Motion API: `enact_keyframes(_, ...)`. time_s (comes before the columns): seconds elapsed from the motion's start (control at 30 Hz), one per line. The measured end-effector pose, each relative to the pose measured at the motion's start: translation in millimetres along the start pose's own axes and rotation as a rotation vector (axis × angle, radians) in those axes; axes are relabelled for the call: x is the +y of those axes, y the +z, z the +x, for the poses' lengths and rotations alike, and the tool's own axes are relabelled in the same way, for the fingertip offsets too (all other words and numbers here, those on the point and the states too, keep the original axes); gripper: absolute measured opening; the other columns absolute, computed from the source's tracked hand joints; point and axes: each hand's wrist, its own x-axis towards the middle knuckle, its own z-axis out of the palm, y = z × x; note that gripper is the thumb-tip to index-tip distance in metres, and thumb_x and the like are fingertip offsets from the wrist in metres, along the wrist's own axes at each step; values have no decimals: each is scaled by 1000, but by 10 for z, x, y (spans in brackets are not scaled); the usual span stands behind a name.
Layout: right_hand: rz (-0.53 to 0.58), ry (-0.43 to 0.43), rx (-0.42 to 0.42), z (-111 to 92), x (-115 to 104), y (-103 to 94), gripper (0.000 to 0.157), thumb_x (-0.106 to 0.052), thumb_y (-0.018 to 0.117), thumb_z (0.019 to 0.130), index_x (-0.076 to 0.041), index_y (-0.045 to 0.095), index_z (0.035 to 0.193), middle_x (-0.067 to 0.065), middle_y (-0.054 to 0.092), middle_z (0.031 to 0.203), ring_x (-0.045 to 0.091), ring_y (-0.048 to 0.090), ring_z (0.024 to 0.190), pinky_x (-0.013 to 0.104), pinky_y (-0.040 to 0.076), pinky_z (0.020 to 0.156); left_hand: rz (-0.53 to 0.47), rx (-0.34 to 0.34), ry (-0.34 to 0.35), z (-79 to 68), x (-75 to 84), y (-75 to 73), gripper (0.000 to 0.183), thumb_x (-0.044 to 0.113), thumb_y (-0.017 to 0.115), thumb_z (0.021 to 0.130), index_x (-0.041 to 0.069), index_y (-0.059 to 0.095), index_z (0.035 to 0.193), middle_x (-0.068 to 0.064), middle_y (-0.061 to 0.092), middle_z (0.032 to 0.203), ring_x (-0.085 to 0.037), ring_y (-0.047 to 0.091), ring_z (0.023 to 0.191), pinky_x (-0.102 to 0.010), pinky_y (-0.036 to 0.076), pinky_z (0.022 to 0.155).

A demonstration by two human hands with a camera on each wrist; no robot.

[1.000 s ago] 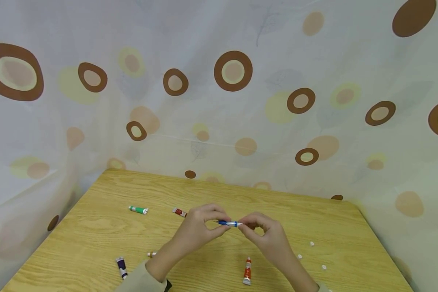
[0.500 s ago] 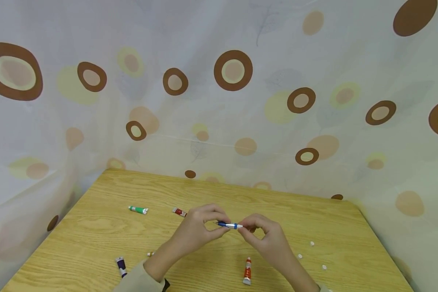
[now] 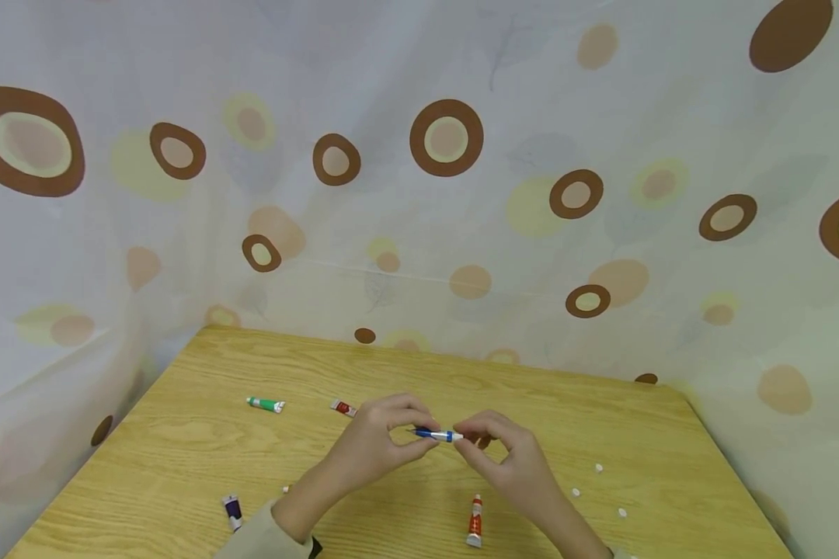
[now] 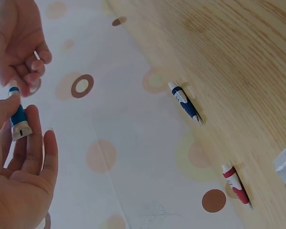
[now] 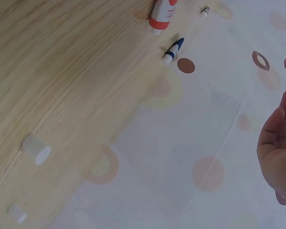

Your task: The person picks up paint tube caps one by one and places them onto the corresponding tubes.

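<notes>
Slightly lower in my head feed than a second ago, the blue tube point(image 3: 436, 435) hangs above the wood-grain surface point(image 3: 175, 442), its body pinched by the fingers of the left hand point(image 3: 384, 433), its white end point(image 3: 457, 437) by those of the right hand point(image 3: 509, 452). I see green point(image 3: 266, 404), red point(image 3: 343, 407), purple point(image 3: 232, 512) and orange-red point(image 3: 475, 522) tubes and white caps point(image 3: 622, 513) lying around, with pale ring-patterned sheeting point(image 3: 384, 206) behind.

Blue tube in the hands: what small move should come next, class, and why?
Probably the right hand should twist the white tip that it pinches, since the left hand grips the blue tube and loose white caps lie on the table.
</notes>
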Motion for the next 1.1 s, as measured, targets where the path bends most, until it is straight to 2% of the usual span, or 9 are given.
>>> enact_keyframes(0.17,-129,-141,30,3,13,-28,39,1,83,81,-14,72,116,-3,71,97,7,65,84,22,55,73,-5,2,-4,-10,-5,-23,10,11,82,87,10,80,97,2,75,98,-6,68,86,-18,58,75)
enact_keyframes(0.27,-197,-228,34,7,33,-57,48,4,85,76,-13,69,119,-3,70,100,8,65,87,16,54,78,-9,3,4,-8,-13,-33,10,10,83,87,11,80,96,2,75,97,-5,68,85,-19,59,74)
enact_keyframes(0.33,-202,-278,32,11,49,-67,45,3,85,79,-11,69,118,-2,70,102,9,65,87,13,53,81,-15,1,13,-6,-18,-37,10,10,83,86,10,80,96,2,75,96,-4,68,84,-20,59,75)
enact_keyframes(0.5,-169,-397,54,28,78,-49,12,-16,72,97,-9,73,107,2,70,99,12,65,84,12,54,82,-50,-27,22,-14,-24,-37,9,9,83,86,9,79,95,1,74,95,-3,67,83,-18,59,75)
enact_keyframes(0.6,-160,-455,74,38,83,-29,17,-22,65,102,-9,74,101,1,70,95,13,65,83,13,55,80,-59,-41,24,-25,-27,-32,10,9,83,86,9,79,96,0,73,96,-4,67,83,-17,58,75)
enact_keyframes(0.83,-132,-467,74,26,109,0,16,-22,64,102,-9,74,99,1,71,94,12,66,82,13,55,79,-40,-30,75,-43,-31,-19,13,6,83,85,10,79,96,0,73,96,-5,67,83,-17,58,74)
enact_keyframes(1.0,-109,-438,57,5,113,9,3,-10,73,96,-10,73,99,0,70,94,10,65,81,15,55,78,-32,-17,92,-53,-17,-15,14,5,84,84,10,79,96,0,73,95,-5,65,82,-14,56,73)
enact_keyframes(1.1,-105,-410,47,-5,96,10,16,0,78,88,-11,73,99,-1,70,94,8,64,80,16,55,77,-7,-13,103,-58,-13,-11,14,6,84,84,11,79,96,1,73,95,-5,64,82,-12,54,73)
